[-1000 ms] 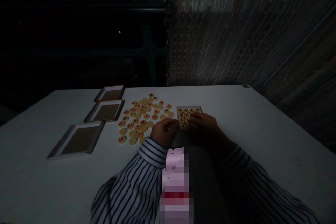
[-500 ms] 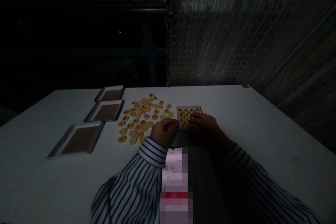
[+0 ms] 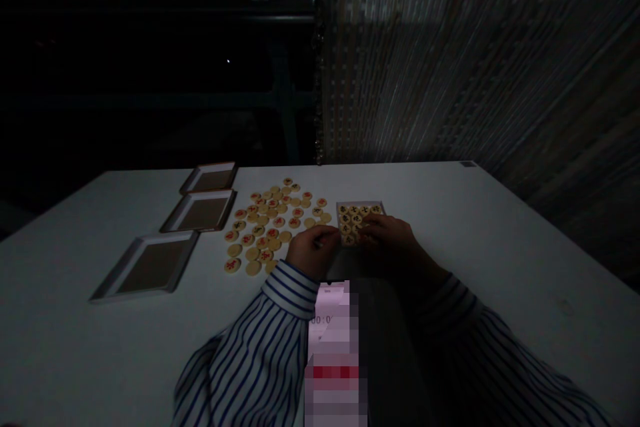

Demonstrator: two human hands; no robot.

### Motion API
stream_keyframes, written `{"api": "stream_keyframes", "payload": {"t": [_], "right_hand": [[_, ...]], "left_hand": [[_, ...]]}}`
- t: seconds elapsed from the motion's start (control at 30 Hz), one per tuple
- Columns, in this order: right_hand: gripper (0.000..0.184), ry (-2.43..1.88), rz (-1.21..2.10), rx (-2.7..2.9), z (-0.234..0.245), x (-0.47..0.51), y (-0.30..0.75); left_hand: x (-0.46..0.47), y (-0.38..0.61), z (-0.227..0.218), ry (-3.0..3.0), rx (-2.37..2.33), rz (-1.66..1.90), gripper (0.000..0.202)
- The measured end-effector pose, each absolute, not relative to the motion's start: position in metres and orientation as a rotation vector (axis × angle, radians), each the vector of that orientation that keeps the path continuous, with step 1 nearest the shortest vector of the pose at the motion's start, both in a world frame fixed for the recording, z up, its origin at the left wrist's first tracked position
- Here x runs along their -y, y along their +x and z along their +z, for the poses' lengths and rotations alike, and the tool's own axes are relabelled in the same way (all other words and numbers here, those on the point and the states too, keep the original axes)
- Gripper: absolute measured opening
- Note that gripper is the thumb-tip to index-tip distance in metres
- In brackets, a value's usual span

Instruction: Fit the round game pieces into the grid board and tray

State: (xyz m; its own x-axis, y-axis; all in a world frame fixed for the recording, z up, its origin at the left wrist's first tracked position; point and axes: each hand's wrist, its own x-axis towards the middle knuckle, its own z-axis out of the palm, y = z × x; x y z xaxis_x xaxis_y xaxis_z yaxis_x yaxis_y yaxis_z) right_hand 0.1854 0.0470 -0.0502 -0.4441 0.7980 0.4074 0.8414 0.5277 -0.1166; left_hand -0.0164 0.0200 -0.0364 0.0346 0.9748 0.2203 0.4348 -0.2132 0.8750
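Both my hands meet at the near edge of a small square tray (image 3: 361, 204) that holds several round wooden chess discs with black marks. My left hand (image 3: 311, 251) is curled, its fingertips pinched at the tray's near left corner; what they grip is too dark to make out. My right hand (image 3: 391, 235) lies over the tray's near right part, fingers bent onto the discs. Left of the tray, several loose discs (image 3: 269, 225) with red and black marks are spread on the white table (image 3: 500, 240).
Three empty square trays stand in a row at the left: (image 3: 150, 267), (image 3: 201, 211), (image 3: 212, 177). A lit phone (image 3: 334, 353) stands close in front of me between my striped sleeves. A bead curtain (image 3: 450, 53) hangs behind the table. The room is dark.
Almost nothing: both hands stay at the tray's near edge, with only slight finger shifts.
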Motion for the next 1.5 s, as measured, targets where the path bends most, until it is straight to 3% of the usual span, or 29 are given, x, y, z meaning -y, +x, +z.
{"api": "stream_keyframes", "payload": {"t": [1.5], "right_hand": [[0.024,-1.311,-0.150,2.431,-0.0518,-0.0533,0.1916]], "left_hand": [[-0.0180,-0.0168,-0.0326,1.702,-1.436,1.154,0.020]]}}
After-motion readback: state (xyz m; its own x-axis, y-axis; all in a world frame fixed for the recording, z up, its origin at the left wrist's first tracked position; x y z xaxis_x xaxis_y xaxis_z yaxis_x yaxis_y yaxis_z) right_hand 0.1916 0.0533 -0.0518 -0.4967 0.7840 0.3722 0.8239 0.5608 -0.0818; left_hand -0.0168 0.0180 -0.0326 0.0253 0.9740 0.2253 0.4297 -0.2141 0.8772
